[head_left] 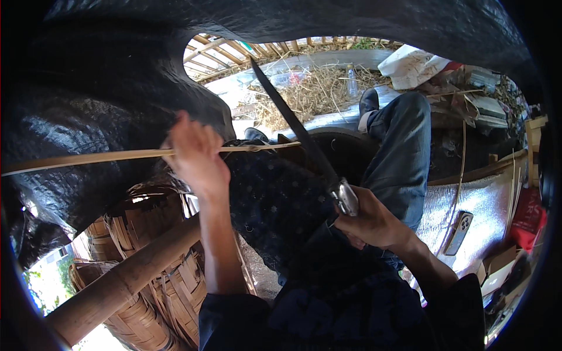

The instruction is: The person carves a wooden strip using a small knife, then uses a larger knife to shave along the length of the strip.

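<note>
My left hand [200, 153], slightly blurred, is closed around a long thin bamboo strip [88, 158]. The strip runs from the left edge through my fingers, and its short end reaches over my lap to the knife blade. I cannot tell whether the two touch. In my right hand [374, 219] is a knife [290, 117] with a long dark blade and a shiny metal collar. Its blade slants up and to the left, away from me; most of the handle is hidden in my grip. A dark patterned cloth [275, 199] covers my lap beneath both hands.
A thick bamboo pole [123, 281] crosses the lower left, beside stacked woven bamboo baskets [170, 292]. Black plastic sheeting [105, 88] hangs at left and top. Ahead lie dry shavings [310, 93] and a clear bottle [351, 82]. A phone [458, 233] rests on silvery sheeting at right.
</note>
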`<state>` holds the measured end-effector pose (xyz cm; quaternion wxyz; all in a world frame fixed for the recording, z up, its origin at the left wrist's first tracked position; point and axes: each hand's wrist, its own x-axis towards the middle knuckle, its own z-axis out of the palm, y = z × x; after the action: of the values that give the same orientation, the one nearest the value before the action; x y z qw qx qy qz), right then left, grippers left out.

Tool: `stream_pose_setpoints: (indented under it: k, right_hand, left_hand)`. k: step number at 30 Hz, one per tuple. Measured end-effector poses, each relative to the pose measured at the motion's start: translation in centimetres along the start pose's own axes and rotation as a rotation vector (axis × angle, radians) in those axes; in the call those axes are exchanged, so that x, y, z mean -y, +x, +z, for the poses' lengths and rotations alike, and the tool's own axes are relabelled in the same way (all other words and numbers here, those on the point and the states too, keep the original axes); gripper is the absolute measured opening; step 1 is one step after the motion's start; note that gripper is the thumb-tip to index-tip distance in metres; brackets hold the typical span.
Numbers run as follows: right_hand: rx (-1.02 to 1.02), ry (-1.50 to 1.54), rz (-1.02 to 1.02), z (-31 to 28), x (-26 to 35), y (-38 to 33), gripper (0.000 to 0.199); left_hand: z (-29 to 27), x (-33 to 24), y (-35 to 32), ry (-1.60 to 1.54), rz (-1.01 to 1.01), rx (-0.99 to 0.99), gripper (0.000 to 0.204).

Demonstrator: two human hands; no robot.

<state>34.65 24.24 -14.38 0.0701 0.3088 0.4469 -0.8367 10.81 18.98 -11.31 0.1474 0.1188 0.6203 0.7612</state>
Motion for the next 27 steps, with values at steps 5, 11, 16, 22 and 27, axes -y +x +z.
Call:
stream_pose_setpoints:
  k: [5, 11, 16, 22, 27]
  right_hand:
    - [0.045, 0.004, -0.004, 0.0, 1.2, -0.6, 0.018]
    - [0.035, 0.016, 0.003, -0.6, 0.8, -0.8, 0.02]
    - [0.047, -0.025, 0.013, -1.0, -0.2, -0.8, 0.021]
    - [0.068, -0.143, 0.081, -0.2, -1.1, -0.7, 0.023]
    - [0.15, -0.174, 0.076, 0.9, -0.9, 1.6, 0.023]
  left_hand:
    - [0.5, -5.0, -0.2, -0.04, 0.047, 0.068, 0.042]
    - [0.0, -3.9, -0.6, 0.026, 0.046, -0.012, 0.043]
    - [-0.4, -3.5, -0.2, 0.013, 0.093, 0.002, 0.043]
    - [-0.5, -3.3, 0.1, 0.034, 0.105, -0.075, 0.043]
    - [-0.1, -3.5, 0.2, 0.027, 0.14, -0.09, 0.042]
